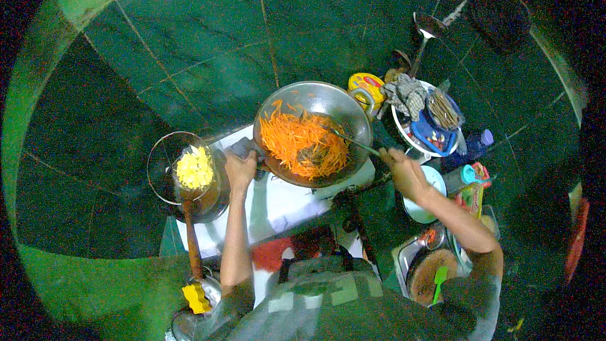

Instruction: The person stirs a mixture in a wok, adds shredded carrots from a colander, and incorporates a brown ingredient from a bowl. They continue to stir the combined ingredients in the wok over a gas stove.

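A metal wok (326, 92) stands on the white stove top (284, 203) before me, full of shredded carrot (284, 137) with some darker pieces mixed in. At its left side my left hand (240, 170) grips the wok's handle through a dark grey cloth (242, 148). My right hand (405, 173) is closed around the thin handle of a metal cooking spatula (352, 139). The spatula slants down into the carrot, where its blade is largely hidden.
At left, a strainer (150, 170) with a wooden handle (193, 241) and yellow food (194, 168) sits over a pot. A yellow tub (364, 85), a white basin (402, 130), a pale bowl (428, 215) and a chopping board (423, 277) with a green spatula (440, 279) crowd the right.
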